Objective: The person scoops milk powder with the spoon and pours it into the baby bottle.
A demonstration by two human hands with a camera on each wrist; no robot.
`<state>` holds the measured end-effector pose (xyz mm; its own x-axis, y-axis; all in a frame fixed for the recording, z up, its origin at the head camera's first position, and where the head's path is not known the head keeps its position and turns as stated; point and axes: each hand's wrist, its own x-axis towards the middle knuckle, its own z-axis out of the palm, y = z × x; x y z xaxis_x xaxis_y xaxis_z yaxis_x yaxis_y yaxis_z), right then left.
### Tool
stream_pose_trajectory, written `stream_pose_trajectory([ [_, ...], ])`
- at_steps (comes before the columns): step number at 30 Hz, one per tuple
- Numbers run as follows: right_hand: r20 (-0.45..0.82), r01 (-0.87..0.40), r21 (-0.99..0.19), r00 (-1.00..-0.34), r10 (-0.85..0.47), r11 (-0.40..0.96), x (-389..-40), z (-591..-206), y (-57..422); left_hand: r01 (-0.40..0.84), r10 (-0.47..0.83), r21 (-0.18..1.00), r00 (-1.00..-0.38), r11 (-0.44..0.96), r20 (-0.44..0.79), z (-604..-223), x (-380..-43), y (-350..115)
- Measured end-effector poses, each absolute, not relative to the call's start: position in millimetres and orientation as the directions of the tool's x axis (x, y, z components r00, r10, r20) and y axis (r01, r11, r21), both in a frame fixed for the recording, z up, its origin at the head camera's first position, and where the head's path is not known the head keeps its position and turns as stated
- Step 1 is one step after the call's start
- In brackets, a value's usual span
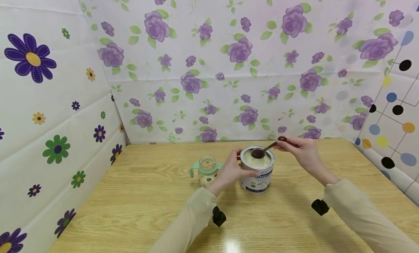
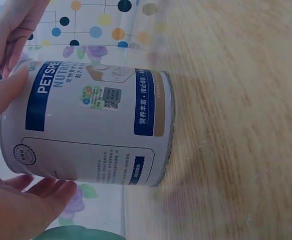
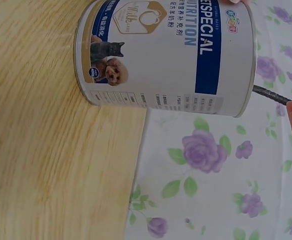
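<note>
An open can of pet milk powder [image 1: 256, 180] stands upright on the table, pale powder showing inside its rim. My left hand [image 1: 231, 170] grips the can's left side, thumb across the front and fingers around the far side; the left wrist view shows this hold on the can [image 2: 85, 122] too. With my right hand [image 1: 302, 153] I pinch the handle of a dark spoon [image 1: 258, 153], whose bowl is at the can's mouth over the powder. Whether the bowl touches the powder I cannot tell. In the right wrist view only the spoon handle [image 3: 271, 94] shows past the can's rim.
Just left of the can stands a clear baby bottle [image 1: 207, 172] with a green collar and handles, uncapped, partly behind my left wrist. The wooden table [image 1: 147, 202] meets flower-printed cloth [image 1: 209, 63] at its back edge. Patterned cloth also hangs at both sides.
</note>
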<state>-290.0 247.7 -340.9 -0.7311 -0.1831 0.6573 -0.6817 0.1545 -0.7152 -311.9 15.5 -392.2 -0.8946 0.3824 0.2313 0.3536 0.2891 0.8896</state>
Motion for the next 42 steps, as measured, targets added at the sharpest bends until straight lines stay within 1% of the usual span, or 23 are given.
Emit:
stream_pose_trajectory([
  [2, 0.657, -0.689, -0.7, -0.725, -0.209, 0.19, -288.1, -337.4, 245.5, 0.359, 0.387, 0.888, -0.891, 0.286, 0.235, -392.1, -312.7, 15.8],
  [8, 0.675, -0.723, -0.606, -0.688, -0.265, 0.333, -282.3, -327.7, 237.3, 0.359, 0.392, 0.888, -0.89, 0.288, 0.232, -392.0, -315.0, 16.0],
  [12, 0.681, -0.742, -0.559, -0.665, -0.307, 0.37, -290.9, -336.0, 240.4, 0.349, 0.397, 0.894, -0.89, 0.281, 0.223, -391.6, -315.1, 15.4],
  [17, 0.677, -0.75, -0.534, -0.656, -0.334, 0.39, -296.3, -343.3, 240.6, 0.368, 0.414, 0.881, -0.881, 0.296, 0.229, -388.9, -315.0, 14.7],
  [23, 0.628, -0.727, -0.601, -0.687, -0.366, 0.332, -296.6, -346.5, 234.9, 0.353, 0.425, 0.883, -0.882, 0.31, 0.204, -385.1, -314.0, 13.4],
  [26, 0.593, -0.693, -0.656, -0.718, -0.364, 0.3, -296.8, -348.1, 233.2, 0.333, 0.422, 0.893, -0.887, 0.301, 0.188, -385.7, -314.6, 13.7],
  [31, 0.452, -0.539, -0.814, -0.822, -0.346, 0.217, -297.5, -350.7, 232.5, 0.332, 0.416, 0.897, -0.889, 0.292, 0.193, -386.6, -314.9, 14.6],
  [33, 0.404, -0.483, -0.853, -0.851, -0.335, 0.2, -297.7, -351.4, 232.2, 0.333, 0.416, 0.896, -0.888, 0.293, 0.194, -387.1, -314.8, 14.9],
  [42, 0.271, -0.315, -0.94, -0.923, -0.272, 0.134, -300.1, -350.7, 230.2, 0.325, 0.41, 0.893, -0.894, 0.311, 0.182, -387.7, -315.4, 13.8],
])
